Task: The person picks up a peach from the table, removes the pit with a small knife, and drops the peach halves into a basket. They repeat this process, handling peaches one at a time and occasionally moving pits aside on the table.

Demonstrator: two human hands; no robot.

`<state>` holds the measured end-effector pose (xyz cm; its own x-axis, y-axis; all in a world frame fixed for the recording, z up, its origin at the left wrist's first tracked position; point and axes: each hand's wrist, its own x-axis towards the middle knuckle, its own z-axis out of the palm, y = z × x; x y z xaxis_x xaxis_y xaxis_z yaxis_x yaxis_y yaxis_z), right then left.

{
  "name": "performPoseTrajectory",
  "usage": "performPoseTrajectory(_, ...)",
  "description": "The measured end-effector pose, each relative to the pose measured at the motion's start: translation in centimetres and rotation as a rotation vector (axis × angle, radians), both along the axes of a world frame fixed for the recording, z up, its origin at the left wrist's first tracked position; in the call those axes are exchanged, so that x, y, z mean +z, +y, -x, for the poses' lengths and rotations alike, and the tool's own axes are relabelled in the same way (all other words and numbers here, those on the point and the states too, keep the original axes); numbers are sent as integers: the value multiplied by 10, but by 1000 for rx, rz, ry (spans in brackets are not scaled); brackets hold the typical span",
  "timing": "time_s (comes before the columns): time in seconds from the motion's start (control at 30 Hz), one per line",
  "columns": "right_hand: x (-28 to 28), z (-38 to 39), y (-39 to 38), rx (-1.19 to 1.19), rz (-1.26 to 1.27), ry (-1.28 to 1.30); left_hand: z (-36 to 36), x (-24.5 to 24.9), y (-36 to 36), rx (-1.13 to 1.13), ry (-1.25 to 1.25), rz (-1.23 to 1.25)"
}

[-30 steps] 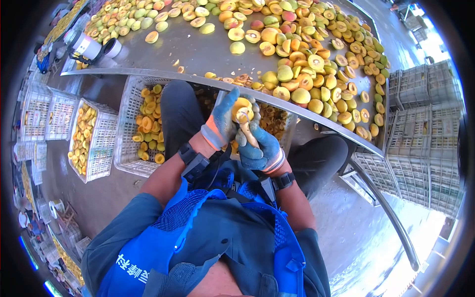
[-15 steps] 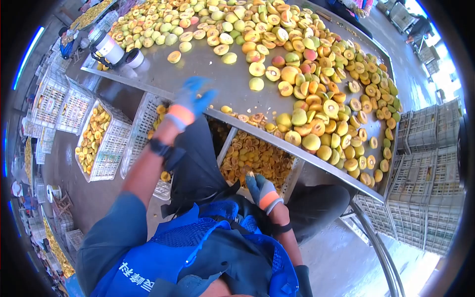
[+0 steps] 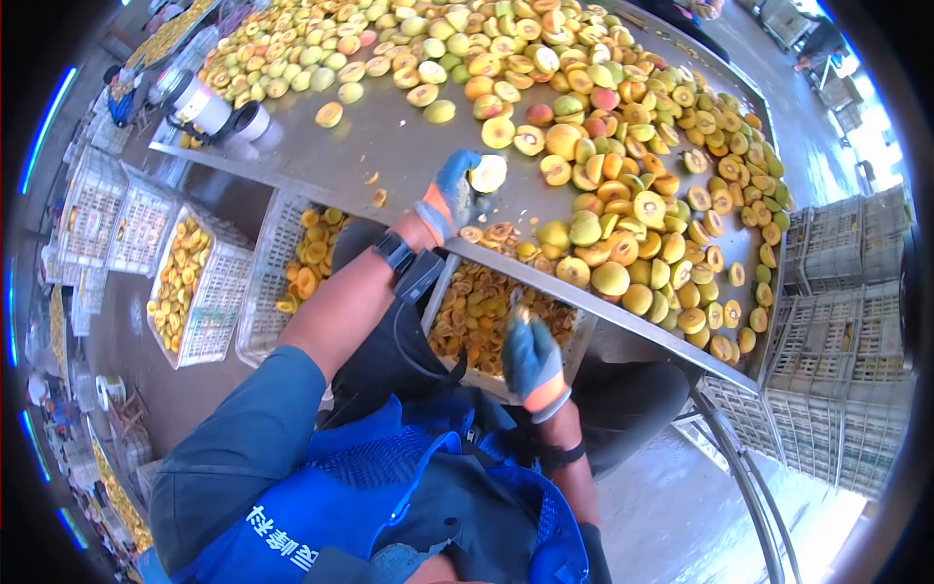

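My left hand (image 3: 451, 197), in a blue and orange glove, is closed on a pale yellow fruit half (image 3: 487, 173) at the metal table's near edge. My right hand (image 3: 533, 362), gloved alike, is lower down, in front of a crate of fruit pieces (image 3: 467, 336). Its fingers are wrapped round a small tool (image 3: 523, 310) with a light tip; its exact shape is too small to tell. Halved yellow and orange fruits (image 3: 613, 195) are heaped across the table (image 3: 321, 161). Small fruit scraps (image 3: 379, 198) lie near the edge, left of my left hand.
Fruit-filled crates (image 3: 219, 292) stand on the floor at the left. Stacked crates (image 3: 837, 380) are at the right, beside the table's metal leg. A white container (image 3: 199, 102) and a cup (image 3: 251, 121) sit at the table's left end. Other people are in the background.
My left hand has moved right along the table edge and closed on the fruit half. My right hand has risen slightly and shifted right. Scraps now show where my left hand was.
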<state>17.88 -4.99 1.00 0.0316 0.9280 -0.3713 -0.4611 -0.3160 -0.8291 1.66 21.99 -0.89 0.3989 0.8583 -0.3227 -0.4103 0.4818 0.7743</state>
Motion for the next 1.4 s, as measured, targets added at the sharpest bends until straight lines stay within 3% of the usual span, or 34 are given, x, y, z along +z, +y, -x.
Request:
performPoseTrajectory(0.07, 34, 7, 21, 13, -109, -84, 1, 43, -49, -52, -411, 121)
performPoseTrajectory(0.17, 51, 2, 35, 158, -159, -218, 2, 52, -93, -88, -544, 112)
performPoseTrajectory(0.3, 15, 2, 44, 190, -294, -458, -19, 40, -144, 152, -260, -203)
performPoseTrajectory(0.37, 57, 12, 38, 150, -217, -563, -21, 38, -163, 196, -24, -367)
performPoseTrajectory(0.57, 53, 21, 25, 105, -203, -645, -27, 52, -195, 377, 404, -908)
performPoseTrajectory(0.67, 54, 23, 21, 144, -179, -674, -23, 42, -195, 365, 556, -977)
performPoseTrajectory(0.77, 54, 21, 19, 174, -196, -657, -25, 59, -204, 360, 523, -905)
performPoseTrajectory(0.97, 63, 15, 19, 322, -138, -644, -24, 39, -192, 308, 19, -241)
performPoseTrajectory(1.07, 54, 14, 20, 333, -126, -587, -28, 46, -192, 334, 292, -465)
performPoseTrajectory(1.17, 57, 16, 19, 322, -70, -376, -31, 63, -189, 362, -77, 109)
performPoseTrajectory(1.27, 77, 7, 18, 429, 39, -207, -29, 57, -187, 333, -142, 81)
performPoseTrajectory(1.3, 77, 7, 18, 429, 31, -181, -31, 55, -187, 382, -45, 75)
performPoseTrajectory(1.4, 69, 10, 19, 443, -4, -283, -29, 47, -190, 340, -42, 4)
